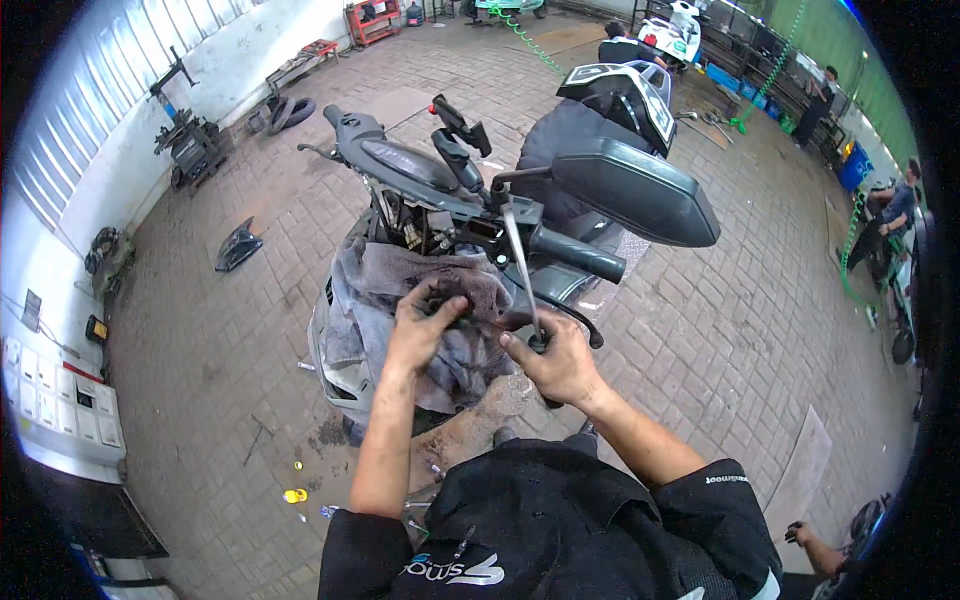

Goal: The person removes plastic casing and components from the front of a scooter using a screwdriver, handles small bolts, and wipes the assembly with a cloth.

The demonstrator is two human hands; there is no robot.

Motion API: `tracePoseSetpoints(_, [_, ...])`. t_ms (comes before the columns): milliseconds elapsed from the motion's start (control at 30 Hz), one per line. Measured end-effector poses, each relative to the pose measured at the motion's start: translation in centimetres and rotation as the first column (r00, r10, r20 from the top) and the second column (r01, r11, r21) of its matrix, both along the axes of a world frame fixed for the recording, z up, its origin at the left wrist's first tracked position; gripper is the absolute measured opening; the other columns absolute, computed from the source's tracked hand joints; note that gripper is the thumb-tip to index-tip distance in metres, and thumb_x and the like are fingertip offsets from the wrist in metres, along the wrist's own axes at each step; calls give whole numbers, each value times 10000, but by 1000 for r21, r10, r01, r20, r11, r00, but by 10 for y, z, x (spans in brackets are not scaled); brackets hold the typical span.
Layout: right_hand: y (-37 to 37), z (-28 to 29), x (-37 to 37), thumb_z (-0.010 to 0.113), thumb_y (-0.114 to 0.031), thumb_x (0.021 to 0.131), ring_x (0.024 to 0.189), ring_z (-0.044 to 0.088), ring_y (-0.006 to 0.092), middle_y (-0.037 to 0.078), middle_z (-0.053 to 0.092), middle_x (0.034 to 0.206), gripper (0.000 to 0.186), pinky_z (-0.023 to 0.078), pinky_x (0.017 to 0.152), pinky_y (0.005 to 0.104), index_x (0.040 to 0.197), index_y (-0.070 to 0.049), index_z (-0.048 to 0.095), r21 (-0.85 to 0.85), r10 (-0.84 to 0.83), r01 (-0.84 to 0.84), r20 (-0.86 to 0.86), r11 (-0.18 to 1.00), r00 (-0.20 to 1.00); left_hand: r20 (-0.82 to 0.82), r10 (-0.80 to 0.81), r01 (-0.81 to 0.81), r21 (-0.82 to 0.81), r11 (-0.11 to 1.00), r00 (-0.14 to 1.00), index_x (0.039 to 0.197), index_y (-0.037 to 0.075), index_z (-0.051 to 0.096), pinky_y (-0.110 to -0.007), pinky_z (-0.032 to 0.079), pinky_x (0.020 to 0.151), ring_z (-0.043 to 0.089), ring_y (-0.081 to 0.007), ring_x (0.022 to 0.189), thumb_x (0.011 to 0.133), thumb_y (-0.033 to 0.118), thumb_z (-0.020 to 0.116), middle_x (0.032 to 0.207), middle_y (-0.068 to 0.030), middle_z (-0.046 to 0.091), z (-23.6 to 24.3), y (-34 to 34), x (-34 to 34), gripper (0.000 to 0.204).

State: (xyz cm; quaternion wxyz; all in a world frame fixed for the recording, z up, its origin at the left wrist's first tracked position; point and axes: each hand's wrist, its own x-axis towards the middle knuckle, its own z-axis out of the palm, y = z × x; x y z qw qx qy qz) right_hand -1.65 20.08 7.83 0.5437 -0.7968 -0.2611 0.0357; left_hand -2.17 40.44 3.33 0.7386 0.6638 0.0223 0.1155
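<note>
A grey scooter's handlebar (410, 170) stands before me, with a black mirror (640, 195) on its right side. My right hand (562, 365) is closed around the dark handle of a screwdriver. Its long metal shaft (520, 255) slants up to the handlebar beside the right grip (580, 254); the tip's exact contact is hard to see. A stained grey-purple towel (450, 345) drapes the scooter's front below the bar. Over this cloth hovers my left hand (422, 325), fingers loosely bent and thumb apart, with nothing visible in it.
Exposed wiring (410, 222) shows under the handlebar. A dark panel (238, 246) lies on the brick floor to the left, and a yellow object (294, 496) nearer me. At the lower right, another person's hand (797, 533) shows. More people and scooters are farther right.
</note>
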Motion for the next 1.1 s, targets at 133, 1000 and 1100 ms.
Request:
tracePoseSetpoints(133, [-4, 17, -4, 638, -162, 729, 701, 623, 281, 99, 562, 994, 270, 514, 629, 383, 996, -125, 620, -412, 14, 173, 414, 895, 910, -8, 36, -31, 358, 933, 999, 1016, -10, 619, -247, 440, 788, 565, -116, 848, 808, 179, 646, 926, -64, 648, 20, 8, 28, 281])
tracePoseSetpoints(1000, [17, 31, 89, 588, -190, 739, 663, 632, 224, 133, 462, 1187, 228, 498, 574, 327, 961, -136, 594, -506, 344, 288, 817, 813, 462, 51, 128, -117, -183, 976, 990, 809, 18, 665, -219, 401, 558, 503, -54, 629, 803, 194, 659, 715, 17, 607, 20, -6, 80, 175])
tracePoseSetpoints(1100, [21, 29, 89, 634, -195, 707, 643, 620, 249, 119, 459, 1193, 270, 503, 556, 348, 969, -140, 601, -517, 326, 324, 807, 792, 492, 111, 188, -168, -168, 971, 976, 838, 28, 655, -214, 399, 560, 495, -49, 634, 814, 213, 643, 712, 21, 600, 7, -2, 77, 187])
